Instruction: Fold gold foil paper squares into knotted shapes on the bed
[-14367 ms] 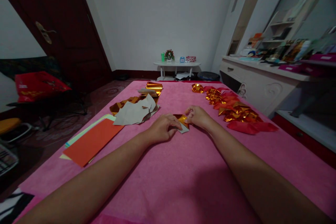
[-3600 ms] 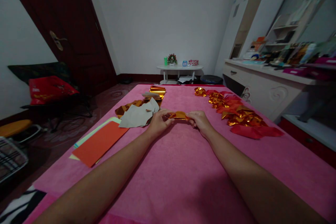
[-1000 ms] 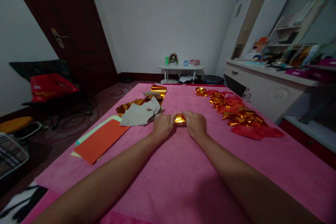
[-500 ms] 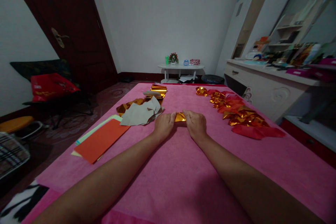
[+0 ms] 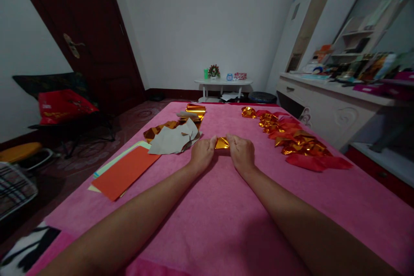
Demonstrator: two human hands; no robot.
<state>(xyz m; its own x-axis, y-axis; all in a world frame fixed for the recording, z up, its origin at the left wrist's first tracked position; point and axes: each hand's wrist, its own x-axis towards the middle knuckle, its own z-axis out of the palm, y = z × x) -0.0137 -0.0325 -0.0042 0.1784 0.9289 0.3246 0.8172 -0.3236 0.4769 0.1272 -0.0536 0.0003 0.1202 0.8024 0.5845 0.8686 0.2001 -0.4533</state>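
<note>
A piece of shiny gold foil paper [image 5: 222, 142] spans the gap between my two hands, just above or on the pink cloth [image 5: 207, 207]. Its left end is gripped by my left hand [image 5: 203, 154], fingers closed. My right hand [image 5: 241, 154] is closed on its right end. Both hands hide the ends of the foil, so its full shape cannot be made out. Left of my left hand lies a torn grey-white sheet [image 5: 173, 138]. Farther to the right is a row of crumpled gold and red foil pieces [image 5: 304, 144].
Orange paper [image 5: 127, 172] tops several coloured sheets at the left edge. Behind the torn sheet lies a gold foil roll [image 5: 196, 110]. A white table [image 5: 223, 82] stands by the far wall, and a cluttered dresser [image 5: 333, 95] is on the right. A red bag [image 5: 66, 107] rests on a chair.
Almost nothing differs. Both hands keep their hold on the gold foil paper, which has tilted very slightly.
</note>
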